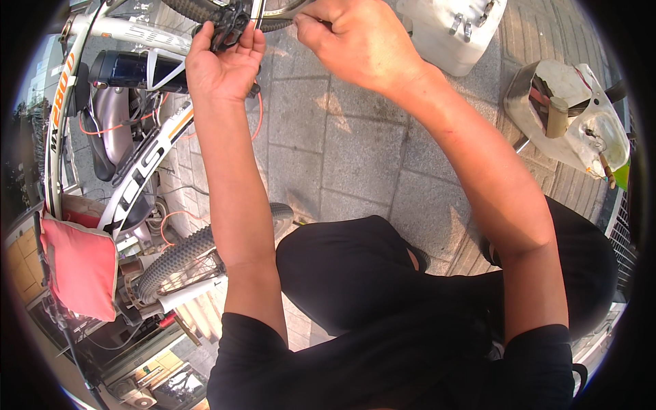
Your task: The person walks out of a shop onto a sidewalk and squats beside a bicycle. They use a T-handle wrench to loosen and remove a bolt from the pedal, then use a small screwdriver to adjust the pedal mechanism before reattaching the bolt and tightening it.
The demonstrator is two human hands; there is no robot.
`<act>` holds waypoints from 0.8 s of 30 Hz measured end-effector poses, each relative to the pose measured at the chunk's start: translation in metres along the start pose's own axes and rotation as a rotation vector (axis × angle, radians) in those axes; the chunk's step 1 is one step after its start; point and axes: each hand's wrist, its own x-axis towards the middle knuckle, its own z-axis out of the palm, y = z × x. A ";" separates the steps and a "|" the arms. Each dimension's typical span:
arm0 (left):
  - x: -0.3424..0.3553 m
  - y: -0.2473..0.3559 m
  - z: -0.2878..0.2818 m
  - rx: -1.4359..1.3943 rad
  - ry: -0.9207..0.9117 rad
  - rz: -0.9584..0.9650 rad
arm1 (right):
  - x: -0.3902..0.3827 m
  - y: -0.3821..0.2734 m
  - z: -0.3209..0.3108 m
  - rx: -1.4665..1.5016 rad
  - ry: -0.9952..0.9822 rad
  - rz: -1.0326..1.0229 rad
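Note:
At the top, my left hand [224,72] is palm up, its fingers curled around a black bicycle part [231,26]. The part looks like a derailleur, but its exact kind is hard to tell. A tyre [188,8] of the white bicycle runs right beside it. To the right, my right hand [355,41] is raised with thumb and fingers pinched together. Whatever the pinch holds, if anything, is hidden. A gap separates the two hands.
The white bicycle frame [147,33], with orange marks, fills the left side. A red cushion [78,266] and another knobby tyre [181,263] are lower left. Right of my hands stand a white plastic container [437,48] and a cut-open jug [523,92] holding tools on grey paving [359,150].

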 end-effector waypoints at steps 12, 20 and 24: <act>-0.001 -0.002 -0.001 -0.015 -0.036 -0.001 | 0.006 0.004 -0.002 0.014 0.018 -0.053; 0.003 -0.002 -0.005 -0.009 -0.062 0.008 | 0.005 0.004 0.004 -0.044 0.010 -0.168; 0.005 0.000 -0.008 -0.006 -0.066 -0.002 | 0.000 0.002 0.002 -0.089 0.012 -0.134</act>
